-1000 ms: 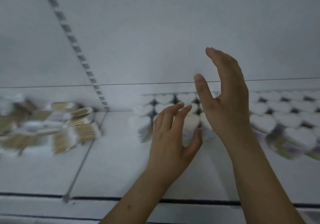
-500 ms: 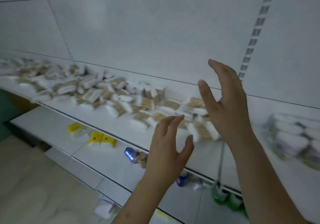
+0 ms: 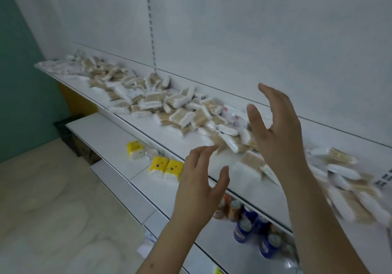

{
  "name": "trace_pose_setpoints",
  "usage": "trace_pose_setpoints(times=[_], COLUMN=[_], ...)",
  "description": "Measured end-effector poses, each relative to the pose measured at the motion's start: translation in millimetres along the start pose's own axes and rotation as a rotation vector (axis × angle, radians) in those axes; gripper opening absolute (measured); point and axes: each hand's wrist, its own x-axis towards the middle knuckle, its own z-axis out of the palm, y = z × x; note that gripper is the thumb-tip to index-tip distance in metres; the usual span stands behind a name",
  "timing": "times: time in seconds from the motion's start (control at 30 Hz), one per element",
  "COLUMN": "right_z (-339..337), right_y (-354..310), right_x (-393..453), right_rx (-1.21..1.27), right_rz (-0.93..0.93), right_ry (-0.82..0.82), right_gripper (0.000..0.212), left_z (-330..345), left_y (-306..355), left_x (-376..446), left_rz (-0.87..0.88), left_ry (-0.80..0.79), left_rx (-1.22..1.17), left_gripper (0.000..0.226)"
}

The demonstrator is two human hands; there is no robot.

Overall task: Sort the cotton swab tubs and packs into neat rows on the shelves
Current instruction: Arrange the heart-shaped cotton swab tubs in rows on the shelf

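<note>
Many cotton swab packs [image 3: 180, 117] lie in a loose jumble along the white upper shelf [image 3: 169, 137], from its far left end to the right edge of view. My left hand [image 3: 200, 185] is raised in front of the shelf edge with relaxed fingers, holding nothing. My right hand [image 3: 277, 129] hovers higher, over the packs near the middle of the shelf, fingers spread and slightly bent, also empty. One pack [image 3: 248, 167] lies just below my right palm. The heart-shaped tubs are out of view.
On the lower shelf [image 3: 101, 133] stand yellow tissue packs [image 3: 166, 168]. Blue-capped bottles [image 3: 246, 227] sit on a shelf beneath my arms. A white back panel with a slotted upright [image 3: 151, 29] rises behind. Beige floor and a green wall lie to the left.
The view has swung left, from the heart-shaped tubs to the long pile of swab packs. Both hands stay raised and empty, roughly the same distance apart.
</note>
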Motion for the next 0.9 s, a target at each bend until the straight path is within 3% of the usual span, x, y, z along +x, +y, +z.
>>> trace_pose_setpoints(times=[0.33, 0.5, 0.9], right_z=[121, 182, 324], right_y=[0, 3, -32], right_x=[99, 145, 190], right_rx=[0.148, 0.237, 0.249], right_rz=[-0.043, 0.02, 0.049], right_ry=[-0.009, 0.013, -0.041], right_gripper=[0.048, 0.046, 0.047], left_z=[-38, -65, -135], left_y=[-85, -128, -241], left_x=[86, 128, 181], left_rz=[-0.097, -0.152, -0.236], left_ry=[0.035, 0.067, 0.049], left_rx=[0.09, 0.14, 0.152], left_gripper=[0.049, 0.046, 0.046])
